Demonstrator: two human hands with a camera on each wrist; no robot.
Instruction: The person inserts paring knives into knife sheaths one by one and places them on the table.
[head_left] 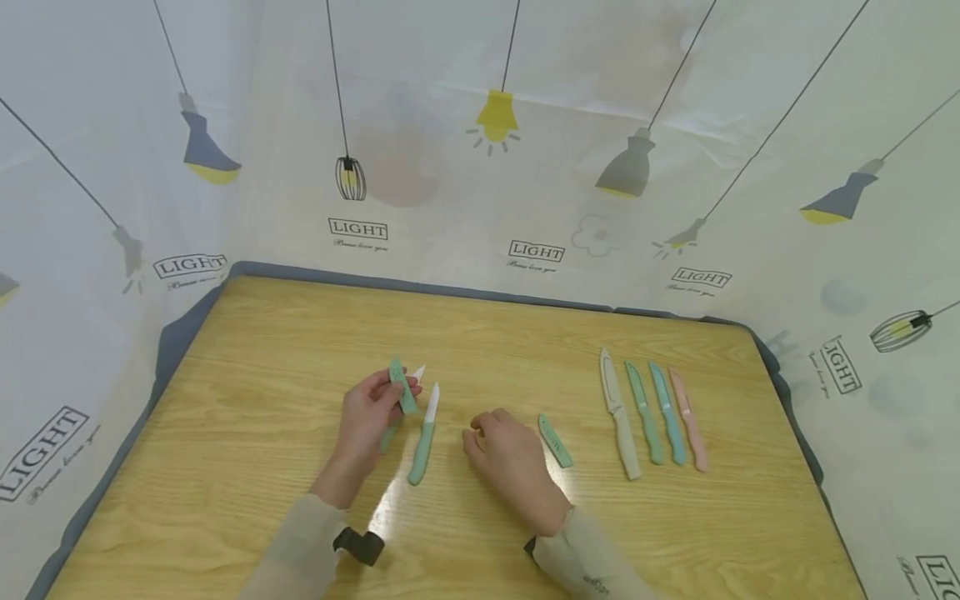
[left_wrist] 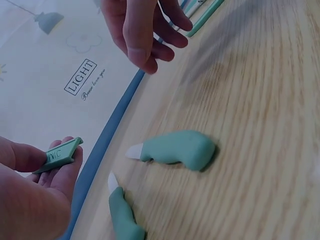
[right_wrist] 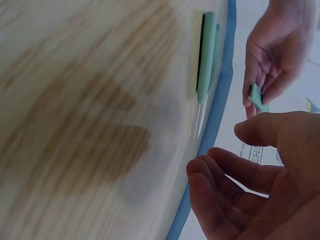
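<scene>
Between thumb and fingers, my left hand (head_left: 363, 425) pinches a green blade sheath (head_left: 402, 386) with lettering on it, raised above the table. Just right of that hand lies a bare knife (head_left: 423, 450) with a green handle and white blade. A second such knife (left_wrist: 124, 215) lies beside it, partly hidden by the left hand in the head view. My right hand (head_left: 512, 458) hovers with loosely bent fingers and holds nothing, as the right wrist view shows. Another green sheath (head_left: 555, 441) rests on the table to the right of it.
At the right of the wooden table (head_left: 247, 433) several sheathed knives lie side by side: a larger cream knife (head_left: 621, 421), then a green knife (head_left: 647, 417), a blue knife (head_left: 667, 417) and a pink knife (head_left: 689, 421). A lamp-printed sheet (head_left: 450, 217) surrounds the table's back and sides.
</scene>
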